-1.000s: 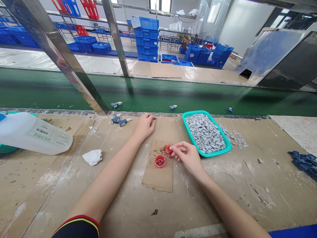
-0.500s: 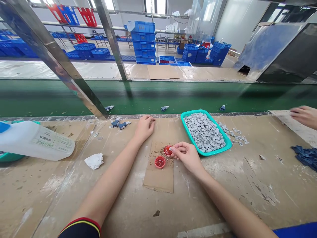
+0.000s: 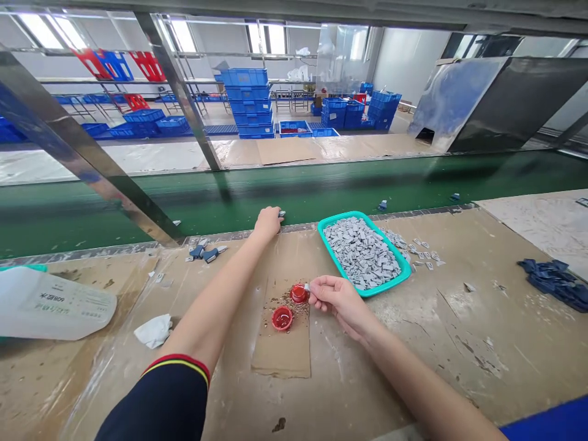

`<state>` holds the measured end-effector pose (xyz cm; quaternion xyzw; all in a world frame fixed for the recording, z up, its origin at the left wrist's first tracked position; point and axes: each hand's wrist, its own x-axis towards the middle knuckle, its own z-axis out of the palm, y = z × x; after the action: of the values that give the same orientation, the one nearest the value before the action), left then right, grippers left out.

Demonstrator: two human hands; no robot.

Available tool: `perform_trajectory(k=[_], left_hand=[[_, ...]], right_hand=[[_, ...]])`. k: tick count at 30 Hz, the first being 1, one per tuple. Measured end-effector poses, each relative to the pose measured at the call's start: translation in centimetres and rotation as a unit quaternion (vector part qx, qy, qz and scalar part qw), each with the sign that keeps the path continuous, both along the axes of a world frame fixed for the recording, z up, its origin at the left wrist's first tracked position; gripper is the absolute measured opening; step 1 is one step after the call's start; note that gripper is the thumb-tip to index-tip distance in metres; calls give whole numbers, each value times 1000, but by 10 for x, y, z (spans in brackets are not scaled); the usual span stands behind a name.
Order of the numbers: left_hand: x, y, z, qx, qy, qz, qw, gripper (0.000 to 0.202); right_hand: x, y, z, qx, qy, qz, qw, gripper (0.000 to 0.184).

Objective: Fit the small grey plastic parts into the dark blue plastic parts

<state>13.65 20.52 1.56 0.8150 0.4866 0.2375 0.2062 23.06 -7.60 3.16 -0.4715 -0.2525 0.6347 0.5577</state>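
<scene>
My left hand (image 3: 267,222) reaches out to the near edge of the green conveyor belt (image 3: 298,190), fingers closed on a small grey-blue part (image 3: 280,214). My right hand (image 3: 337,298) rests on the bench, pinching a tiny grey piece (image 3: 306,286) against a small red cap (image 3: 298,293). A second red cap (image 3: 282,318) lies beside it on a cardboard scrap (image 3: 282,352) speckled with droplets. Right of my hand stands a teal tray (image 3: 327,244) full of several small grey pieces.
A white jug (image 3: 50,304) lies on its side at the left, with a crumpled tissue (image 3: 154,330) near it. Loose blue-grey parts (image 3: 204,252) sit by a slanted steel post (image 3: 87,156). A dark blue pile (image 3: 554,280) is at right. Blue crates (image 3: 248,104) stand beyond the belt.
My left hand moved forward from the bench onto the belt's edge and closed on a small part. The view tilted up. The other person's hand at right is gone.
</scene>
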Motion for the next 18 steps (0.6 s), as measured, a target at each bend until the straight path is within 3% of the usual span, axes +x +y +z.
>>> perform_trajectory(k=[3,5,10,13,15,18], left_hand=[[-8,-6,8,-32,-44,4,999,23],[-21,-25,15,-50,-90,3,995,25],[-67,-120,27,-114,-232,-44,965,41],[-84,-177,29,-212,-373,-11,903,33],[-87,-204,30,-213,-409,33,887,33],[-82,-226,36,-197,-408,41,890,31]], right_hand=[[0,-2,3,16,-18,4,1000,31],[0,-4,5,26,-35,3,999,32],[3,-11,12,59,-65,-17,996,31],[5,-15,16,77,-80,-27,993,29],[4,-18,19,83,-90,-23,992,28],[1,-21,24,93,-98,-9,991,26]])
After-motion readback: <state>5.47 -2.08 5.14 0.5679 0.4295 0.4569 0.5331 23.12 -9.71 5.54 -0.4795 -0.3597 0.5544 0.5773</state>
